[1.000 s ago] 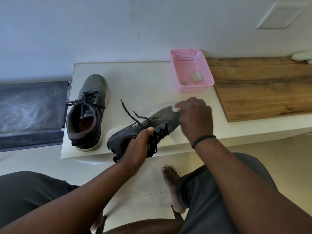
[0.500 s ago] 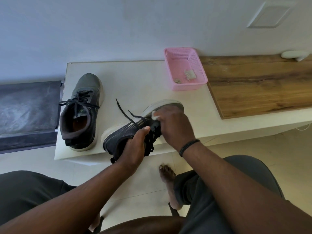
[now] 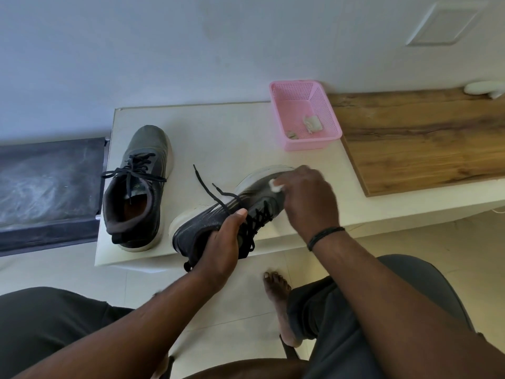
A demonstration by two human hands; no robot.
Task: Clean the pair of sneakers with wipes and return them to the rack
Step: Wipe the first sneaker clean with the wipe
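Sneaker (image 3: 218, 217) tipped on side at near edge of white tabletop (image 3: 232, 132), heel toward person. Left hand (image 3: 221, 247) grip clenched round its collar, thumb on upper. Right hand (image 3: 306, 198) grip pinching white wipe (image 3: 275, 185) against toe area. Second sneaker (image 3: 139, 187) upright on tabletop, just left of first, laces loose. Pink basket (image 3: 306, 116) behind, crumpled wipes (image 3: 311, 124) inside.

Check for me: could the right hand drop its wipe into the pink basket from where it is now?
Probably yes. The right hand pinches the wipe at the held sneaker's toe, and only bare tabletop lies between it and the open-topped pink basket just beyond.
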